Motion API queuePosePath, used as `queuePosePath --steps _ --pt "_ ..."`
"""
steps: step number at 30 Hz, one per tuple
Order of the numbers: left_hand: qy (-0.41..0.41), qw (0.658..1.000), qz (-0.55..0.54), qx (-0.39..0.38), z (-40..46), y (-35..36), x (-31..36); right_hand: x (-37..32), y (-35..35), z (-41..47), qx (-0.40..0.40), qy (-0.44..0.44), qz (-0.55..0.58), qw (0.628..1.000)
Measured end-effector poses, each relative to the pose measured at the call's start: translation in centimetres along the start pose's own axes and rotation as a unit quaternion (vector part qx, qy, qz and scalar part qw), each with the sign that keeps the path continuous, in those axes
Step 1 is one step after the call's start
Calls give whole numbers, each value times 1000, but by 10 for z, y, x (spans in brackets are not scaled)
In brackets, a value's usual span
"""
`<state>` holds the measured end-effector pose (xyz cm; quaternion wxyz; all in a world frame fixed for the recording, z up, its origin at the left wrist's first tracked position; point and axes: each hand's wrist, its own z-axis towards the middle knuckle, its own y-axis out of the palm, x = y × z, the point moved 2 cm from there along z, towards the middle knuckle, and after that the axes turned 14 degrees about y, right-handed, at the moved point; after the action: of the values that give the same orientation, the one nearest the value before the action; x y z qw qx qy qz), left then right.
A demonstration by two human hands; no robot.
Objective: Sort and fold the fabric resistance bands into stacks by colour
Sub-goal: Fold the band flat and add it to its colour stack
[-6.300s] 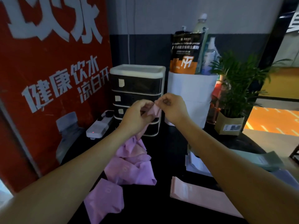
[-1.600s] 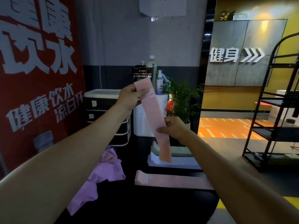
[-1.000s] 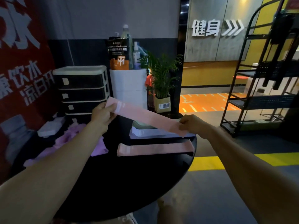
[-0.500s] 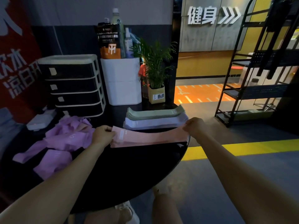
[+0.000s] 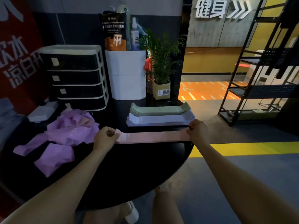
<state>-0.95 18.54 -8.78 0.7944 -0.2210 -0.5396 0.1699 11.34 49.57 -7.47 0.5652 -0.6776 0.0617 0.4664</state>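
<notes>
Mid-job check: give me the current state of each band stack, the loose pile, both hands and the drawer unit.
Pink band: stretched flat on the table, held at both ends.
Left hand: grip closed on the band's left end.
Right hand: grip closed on the band's right end.
Green stack: folded, neat.
White stack: folded, lying in front of the green one.
Purple bands: loose, crumpled, unsorted.
Drawer unit: all drawers shut.

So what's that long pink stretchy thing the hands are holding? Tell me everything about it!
The pink resistance band is a long, flat strip of soft-looking fabric, pulled out straight across the black round table. It has pale stripes near its left end. The left hand pinches that end, the right hand the other. It lies just in front of the white band stack, beside the purple band pile.
</notes>
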Motion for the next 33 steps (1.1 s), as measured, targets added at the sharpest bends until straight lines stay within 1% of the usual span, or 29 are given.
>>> queuePosePath --steps 2,4,7,9,13,17,20,24,29,33 --pt "8 1000 -25 11 -3 0 -2 -7 2 -8 16 -35 -18 999" --pt "21 999 -37 19 -5 -1 -5 -17 9 -21 8 -86 -27 996" --pt "51 998 -33 26 -6 -2 -10 -31 29 -43 -47 -170 -36 984" --pt "75 997 -28 14 -7 -1 -15 -35 44 -55 -85 -207 -38 974" --pt "127 992 -18 -16 -14 -1 -18 -32 59 -65 -98 -259 -60 959" --pt "155 987 -15 -41 -19 -2 -14 -30 63 -64 -97 -261 -75 957" --pt "170 983 14 -62 -20 -1 -13 -30 66 -65 -105 -258 -101 955" --pt "163 983 40 -77 -21 1 -12 -29 68 -64 -110 -247 -131 954" --pt "166 982 45 -72 -22 1 -11 -29 67 -65 -112 -249 -139 952" --pt "159 985 24 -58 -22 2 -10 -29 66 -66 -112 -253 -134 952"
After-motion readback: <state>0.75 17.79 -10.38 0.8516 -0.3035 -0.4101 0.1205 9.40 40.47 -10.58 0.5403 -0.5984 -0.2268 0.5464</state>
